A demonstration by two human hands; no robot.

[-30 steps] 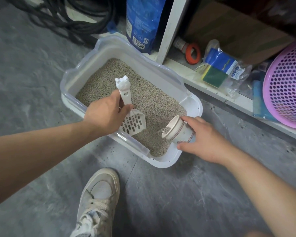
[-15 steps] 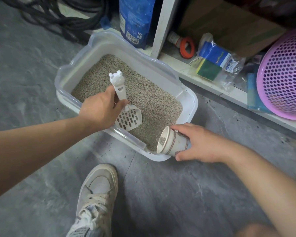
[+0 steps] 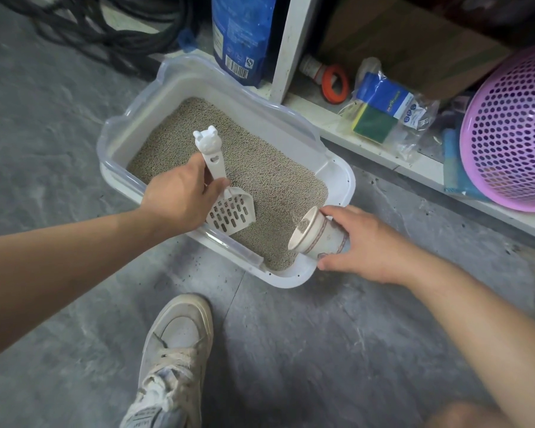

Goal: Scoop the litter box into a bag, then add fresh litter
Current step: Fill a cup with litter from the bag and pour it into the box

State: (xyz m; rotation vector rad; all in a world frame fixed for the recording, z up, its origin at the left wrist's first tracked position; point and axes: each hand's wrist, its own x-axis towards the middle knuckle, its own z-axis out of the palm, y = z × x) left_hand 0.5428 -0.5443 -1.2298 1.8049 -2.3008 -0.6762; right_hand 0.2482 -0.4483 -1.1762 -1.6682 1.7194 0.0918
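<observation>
On the grey stone-look floor (image 3: 291, 350), nearest the camera, stands a worn off-white lace-up sneaker (image 3: 170, 359). Just beyond it sits the white rectangular plastic litter box (image 3: 118, 149) with its clear rim, its bed of tan granular litter (image 3: 235, 162) looking level and fairly full.

The right hand (image 3: 365, 245), fingers curled round it, holds a small patterned paper cup (image 3: 318, 233) tipped on its side over the box's near right corner, a few grains at its mouth. The left hand (image 3: 179, 202) grips the handle of a white slotted plastic scoop with a bear-shaped end (image 3: 220, 186), its blade held over the box's near edge.

This looks like the fresh-litter step: the cup seems nearly emptied. No waste bag is in view. The next move probably calls for tipping out the last grains, then raking the bed even with the scoop.

Behind the box's far edge stands a blue printed sack (image 3: 243, 35), perhaps the litter supply, against a white shelf frame (image 3: 294, 44).
</observation>
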